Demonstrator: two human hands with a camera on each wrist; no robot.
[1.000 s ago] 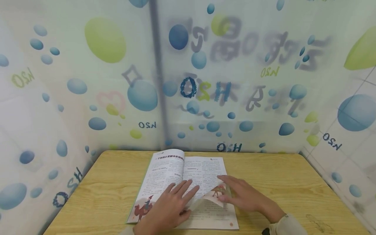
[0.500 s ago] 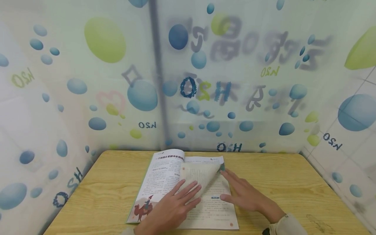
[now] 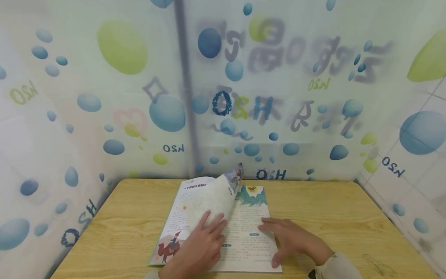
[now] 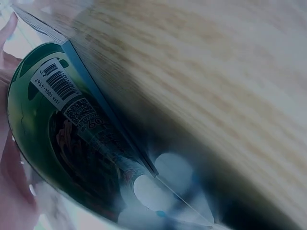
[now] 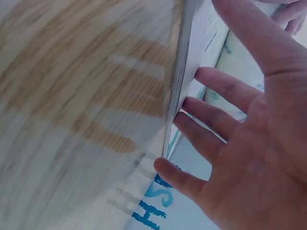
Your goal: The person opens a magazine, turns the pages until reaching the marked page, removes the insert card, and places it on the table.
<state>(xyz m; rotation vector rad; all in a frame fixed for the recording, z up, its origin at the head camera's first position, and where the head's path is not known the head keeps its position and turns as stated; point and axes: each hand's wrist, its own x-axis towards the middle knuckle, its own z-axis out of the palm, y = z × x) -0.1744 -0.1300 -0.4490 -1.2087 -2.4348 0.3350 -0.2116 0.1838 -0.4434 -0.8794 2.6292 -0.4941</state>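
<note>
One page point(image 3: 205, 207) has swung left under spread left grip point(image 3: 202, 242); spread right grip point(image 3: 290, 238) crosses magazine's edge point(image 5: 182, 62).

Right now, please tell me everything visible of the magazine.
The magazine lies open on the wooden table, its paper pages printed. One leaf curls up over the left page, which shows a camel rider; teal mountains top the right page. Its green cover bears a barcode. The left hand touches the pages, the right hand the right edge.
</note>
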